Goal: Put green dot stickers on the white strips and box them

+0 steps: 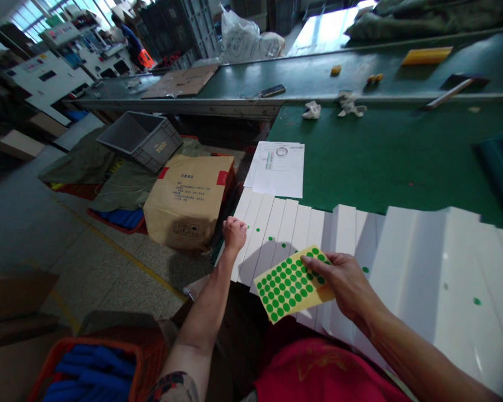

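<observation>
My right hand (347, 282) grips a yellow-backed sheet of round green stickers (288, 286), thumb on top, above the near edge of a row of white boxes. On the leftmost white box (240, 211) rests my left hand (235, 233), its fingers curled together beside a green dot; whatever they may pinch is hidden. Single green dots, such as one green sticker (270, 238), mark several of the flat white boxes (279, 215). A taller white box (414, 262) stands to the right among others lying side by side.
White printed papers (279, 170) lie on the green table (381, 151) behind the boxes. Crumpled tissue (312, 110) and a handled tool (452, 92) are farther back. Left of the table stand a brown carton (190, 201), a grey crate (140, 137) and an orange basket (140, 357) of blue pieces.
</observation>
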Tool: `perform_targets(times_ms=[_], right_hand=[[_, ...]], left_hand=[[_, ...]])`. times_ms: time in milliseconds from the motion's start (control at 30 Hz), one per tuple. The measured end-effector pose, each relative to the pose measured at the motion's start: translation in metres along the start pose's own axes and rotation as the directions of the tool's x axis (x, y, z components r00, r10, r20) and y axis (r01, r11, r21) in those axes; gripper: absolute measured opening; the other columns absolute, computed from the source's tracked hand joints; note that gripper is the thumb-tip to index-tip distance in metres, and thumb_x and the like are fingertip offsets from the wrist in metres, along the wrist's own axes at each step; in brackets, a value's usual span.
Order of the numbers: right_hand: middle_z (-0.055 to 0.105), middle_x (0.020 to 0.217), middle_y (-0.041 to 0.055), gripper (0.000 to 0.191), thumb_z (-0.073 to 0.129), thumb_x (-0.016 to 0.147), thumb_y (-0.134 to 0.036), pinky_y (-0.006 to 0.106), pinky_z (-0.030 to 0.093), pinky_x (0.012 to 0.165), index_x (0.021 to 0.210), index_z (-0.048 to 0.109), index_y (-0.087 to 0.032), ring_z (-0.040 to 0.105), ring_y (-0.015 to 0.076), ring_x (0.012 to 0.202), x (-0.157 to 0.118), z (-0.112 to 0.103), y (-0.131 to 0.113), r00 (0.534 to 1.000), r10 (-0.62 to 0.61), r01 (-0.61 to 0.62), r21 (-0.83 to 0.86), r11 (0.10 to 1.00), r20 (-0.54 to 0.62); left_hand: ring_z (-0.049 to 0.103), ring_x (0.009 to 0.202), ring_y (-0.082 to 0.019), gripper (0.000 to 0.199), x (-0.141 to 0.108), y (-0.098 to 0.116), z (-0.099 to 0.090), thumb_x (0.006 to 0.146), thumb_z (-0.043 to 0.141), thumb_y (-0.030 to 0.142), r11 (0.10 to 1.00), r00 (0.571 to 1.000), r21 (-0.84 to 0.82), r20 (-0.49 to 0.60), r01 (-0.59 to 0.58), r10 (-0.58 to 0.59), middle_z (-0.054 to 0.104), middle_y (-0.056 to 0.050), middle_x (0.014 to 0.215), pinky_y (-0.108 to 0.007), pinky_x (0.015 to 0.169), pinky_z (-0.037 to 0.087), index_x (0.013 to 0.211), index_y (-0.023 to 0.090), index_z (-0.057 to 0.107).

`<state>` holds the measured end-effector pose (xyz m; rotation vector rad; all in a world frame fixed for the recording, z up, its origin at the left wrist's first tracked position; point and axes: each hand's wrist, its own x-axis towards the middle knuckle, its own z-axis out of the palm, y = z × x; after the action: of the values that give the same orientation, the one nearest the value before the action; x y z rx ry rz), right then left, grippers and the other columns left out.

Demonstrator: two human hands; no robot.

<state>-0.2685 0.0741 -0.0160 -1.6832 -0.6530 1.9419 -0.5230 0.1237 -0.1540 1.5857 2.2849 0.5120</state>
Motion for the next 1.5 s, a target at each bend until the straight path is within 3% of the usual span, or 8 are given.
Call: perform_targets(times_ms=[233, 367, 433, 567, 633, 733, 1133, 1500], right_hand=[[0.069, 0.064, 0.0073, 0.028, 0.077, 0.062, -0.038, 0.029, 0.051, 0.051, 0.068, 0.066, -0.014, 0.064, 0.0195, 0.054, 0.0, 0.0, 0.0, 1.0, -0.007, 0.007, 0.009, 1.0, 0.005], [0.069, 0.064, 0.0063, 0.027, 0.078, 0.062, -0.038, 0.028, 0.051, 0.051, 0.067, 0.066, -0.014, 0.063, 0.0181, 0.054, -0.001, 0.0, 0.0, 1.0, -0.025, 0.025, 0.008, 1.0, 0.009], [0.068, 0.064, 0.0058, 0.028, 0.078, 0.061, -0.039, 0.028, 0.051, 0.051, 0.068, 0.066, -0.015, 0.063, 0.0182, 0.053, -0.001, -0.001, 0.0, 0.999, -0.035, 0.035, 0.006, 0.999, 0.003], [0.069, 0.064, 0.0062, 0.029, 0.077, 0.062, -0.042, 0.03, 0.051, 0.052, 0.068, 0.067, -0.015, 0.063, 0.0192, 0.054, -0.001, -0.003, -0.001, 0.998, -0.059, 0.059, 0.008, 0.998, -0.006], [0.069, 0.065, 0.0067, 0.029, 0.078, 0.062, -0.042, 0.03, 0.051, 0.052, 0.069, 0.068, -0.015, 0.064, 0.0197, 0.055, 0.0, -0.003, -0.001, 0.997, -0.071, 0.071, 0.013, 0.997, -0.006], [0.069, 0.065, 0.007, 0.03, 0.078, 0.062, -0.042, 0.03, 0.051, 0.053, 0.069, 0.069, -0.014, 0.063, 0.0194, 0.055, -0.001, -0.004, 0.0, 0.996, -0.091, 0.09, 0.019, 0.996, 0.009], [0.066, 0.062, 0.0045, 0.029, 0.075, 0.065, -0.042, 0.027, 0.049, 0.052, 0.068, 0.066, -0.014, 0.06, 0.0168, 0.053, -0.006, -0.003, 0.004, 0.991, -0.13, 0.13, -0.038, 0.991, -0.009], [0.069, 0.067, 0.0071, 0.032, 0.079, 0.06, -0.04, 0.03, 0.051, 0.054, 0.074, 0.07, -0.013, 0.061, 0.0179, 0.054, -0.01, -0.003, 0.006, 0.99, -0.141, 0.141, 0.001, 0.99, -0.019]], left_hand=[[0.053, 0.097, -0.021, 0.008, -0.007, 0.006, -0.004, 0.078, 0.065, 0.022, 0.996, 0.999, 0.08, -0.036, -0.03, 0.033, 0.058, -0.008, 0.099, -0.033, 0.089, 0.041, 0.084, 0.017, 0.068], [0.052, 0.105, -0.026, 0.045, -0.01, 0.014, -0.018, 0.069, 0.076, 0.031, 0.982, 0.986, 0.161, -0.152, 0.098, -0.074, 0.056, -0.01, 0.11, -0.038, 0.086, 0.042, 0.108, 0.017, 0.06], [0.052, 0.106, -0.027, 0.047, -0.014, 0.021, -0.029, 0.068, 0.077, 0.031, 0.986, 0.979, 0.126, -0.183, 0.109, -0.085, 0.056, -0.012, 0.11, -0.039, 0.087, 0.042, 0.108, 0.015, 0.06], [0.06, 0.085, -0.017, 0.016, -0.036, 0.049, -0.061, 0.083, 0.061, 0.028, 0.944, 0.991, -0.328, 0.109, -0.04, 0.08, 0.064, -0.006, 0.085, -0.029, 0.078, 0.046, 0.084, 0.015, 0.069], [0.061, 0.078, -0.014, 0.018, -0.051, 0.066, -0.077, 0.084, 0.06, 0.03, 0.834, 0.93, -0.55, 0.28, -0.048, 0.238, 0.065, -0.004, 0.081, -0.025, 0.073, 0.047, 0.083, 0.016, 0.072], [0.062, 0.078, -0.013, 0.02, -0.073, 0.09, -0.092, 0.076, 0.069, 0.029, 0.755, 0.859, -0.654, 0.355, -0.054, 0.368, 0.067, -0.004, 0.088, -0.023, 0.071, 0.048, 0.092, 0.017, 0.074], [0.061, 0.074, -0.013, 0.009, -0.094, 0.116, -0.095, 0.078, 0.065, 0.013, 0.812, 0.894, -0.51, 0.166, -0.283, 0.416, 0.067, -0.001, 0.075, -0.025, 0.07, 0.045, 0.073, 0.019, 0.07], [0.062, 0.078, -0.013, 0.009, -0.101, 0.109, -0.091, 0.077, 0.067, 0.016, 0.81, 0.907, -0.534, 0.171, -0.242, 0.384, 0.067, -0.002, 0.082, -0.023, 0.074, 0.047, 0.084, 0.018, 0.071]])
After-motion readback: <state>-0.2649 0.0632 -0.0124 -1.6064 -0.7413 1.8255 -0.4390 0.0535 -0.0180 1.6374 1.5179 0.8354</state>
